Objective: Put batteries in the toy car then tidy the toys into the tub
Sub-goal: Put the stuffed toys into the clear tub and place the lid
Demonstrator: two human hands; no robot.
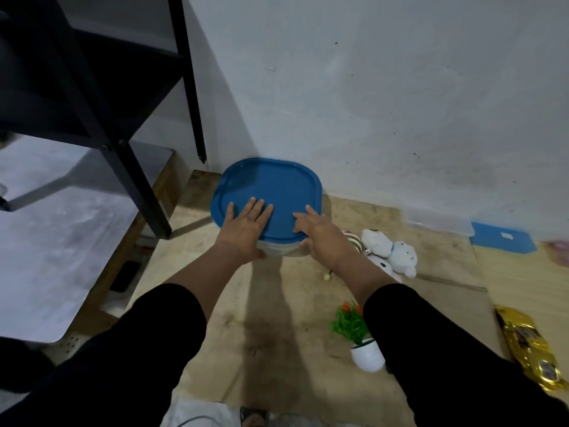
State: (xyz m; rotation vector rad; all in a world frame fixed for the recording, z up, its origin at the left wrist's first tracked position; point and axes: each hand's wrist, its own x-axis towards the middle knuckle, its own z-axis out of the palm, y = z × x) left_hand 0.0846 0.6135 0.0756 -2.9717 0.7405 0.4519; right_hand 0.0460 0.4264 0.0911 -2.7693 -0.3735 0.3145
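Observation:
A clear plastic tub [278, 249] stands on the floor against the white wall, covered by a blue lid [274, 186]. My left hand [244, 224] lies flat on the lid's near left part, fingers straight, thumb down over the rim. My right hand [318, 231] rests on the lid's near right edge, fingers extended on top and thumb at the rim. White plush toys [392, 252] lie on the floor just right of the tub, partly hidden behind my right forearm. No toy car is visible.
A black metal frame [129, 155] and a low grey table [46, 229] stand at the left. A small fake plant in a white pot [358, 337] sits by my right sleeve. A gold packet [529, 346] lies at right. A second clear tub [437, 221] and blue lid [503, 237] sit along the wall.

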